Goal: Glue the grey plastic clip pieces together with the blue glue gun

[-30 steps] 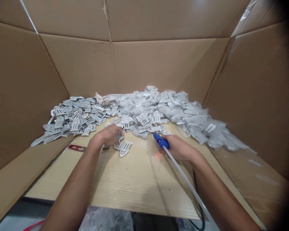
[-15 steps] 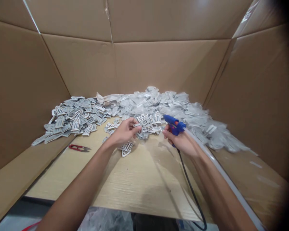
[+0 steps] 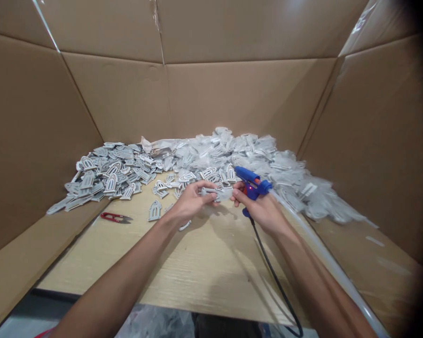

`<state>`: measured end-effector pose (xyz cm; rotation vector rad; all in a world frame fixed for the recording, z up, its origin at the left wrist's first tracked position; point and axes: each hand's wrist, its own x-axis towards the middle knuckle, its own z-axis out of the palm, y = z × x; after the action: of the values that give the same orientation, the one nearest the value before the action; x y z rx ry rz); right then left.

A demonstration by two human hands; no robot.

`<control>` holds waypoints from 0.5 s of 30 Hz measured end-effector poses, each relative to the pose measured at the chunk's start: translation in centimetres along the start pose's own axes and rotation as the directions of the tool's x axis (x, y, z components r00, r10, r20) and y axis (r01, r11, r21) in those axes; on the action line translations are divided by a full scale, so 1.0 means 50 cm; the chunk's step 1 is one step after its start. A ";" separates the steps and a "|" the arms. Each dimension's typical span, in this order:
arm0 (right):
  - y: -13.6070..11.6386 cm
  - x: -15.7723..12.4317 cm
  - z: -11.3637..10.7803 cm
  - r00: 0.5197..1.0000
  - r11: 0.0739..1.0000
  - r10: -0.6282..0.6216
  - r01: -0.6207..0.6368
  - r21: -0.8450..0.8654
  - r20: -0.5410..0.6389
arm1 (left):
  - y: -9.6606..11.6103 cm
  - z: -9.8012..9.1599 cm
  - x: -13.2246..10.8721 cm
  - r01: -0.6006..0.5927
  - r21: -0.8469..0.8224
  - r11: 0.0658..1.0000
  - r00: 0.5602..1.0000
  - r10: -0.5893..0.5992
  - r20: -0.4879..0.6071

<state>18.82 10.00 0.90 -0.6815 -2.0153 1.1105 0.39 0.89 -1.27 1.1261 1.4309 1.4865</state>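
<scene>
My left hand (image 3: 191, 203) pinches a small grey patch (image 3: 216, 193) above the wooden board (image 3: 204, 263). My right hand (image 3: 262, 209) grips a blue glue gun (image 3: 251, 180), and its fingertips also touch the right end of the patch. The gun's nozzle points left, just above the patch. A clear glue stick (image 3: 324, 258) runs back from the gun over my right forearm, and a black cord (image 3: 275, 281) hangs down from it. One loose grey patch (image 3: 155, 211) lies on the board left of my left hand.
Grey patches are heaped at the back left (image 3: 109, 173). Bagged ones are piled at the back and right (image 3: 268, 164). Red thread snips (image 3: 114, 217) lie at the board's left edge. Tall cardboard walls (image 3: 232, 94) enclose the space on three sides.
My left hand lifted a patch off the board and brought it to the middle. My right hand raised the glue gun from the board and turned its nozzle left toward the patch.
</scene>
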 end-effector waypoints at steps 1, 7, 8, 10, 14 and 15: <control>0.003 0.000 0.002 1.000 1.000 0.008 -0.009 -0.025 -0.024 | -0.002 0.002 0.000 -0.002 -0.026 1.000 1.000 0.003 0.013; 0.044 0.010 0.008 0.974 0.990 -0.012 -0.020 -0.142 -0.225 | -0.001 0.007 -0.001 -0.009 -0.123 0.992 1.000 0.011 0.013; 0.049 0.011 0.008 0.974 0.990 -0.015 -0.017 -0.140 -0.226 | 0.000 0.007 -0.001 -0.010 -0.130 0.991 1.000 0.009 -0.004; 0.051 0.013 0.008 0.972 0.993 -0.005 -0.022 -0.113 -0.234 | 0.002 0.008 -0.001 0.002 -0.163 0.987 0.999 -0.009 -0.045; 0.030 0.010 0.011 0.965 1.000 -0.006 0.005 -0.003 -0.261 | 0.002 0.015 0.002 0.045 -0.268 0.962 0.994 -0.071 -0.089; 0.022 0.008 0.012 0.965 1.000 -0.008 0.013 0.016 -0.263 | 0.002 0.018 0.002 0.050 -0.289 0.956 0.993 -0.077 -0.084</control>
<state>18.22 10.53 -0.12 -0.7663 -1.7793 0.9741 1.19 1.27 -1.18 0.8336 1.2504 1.6577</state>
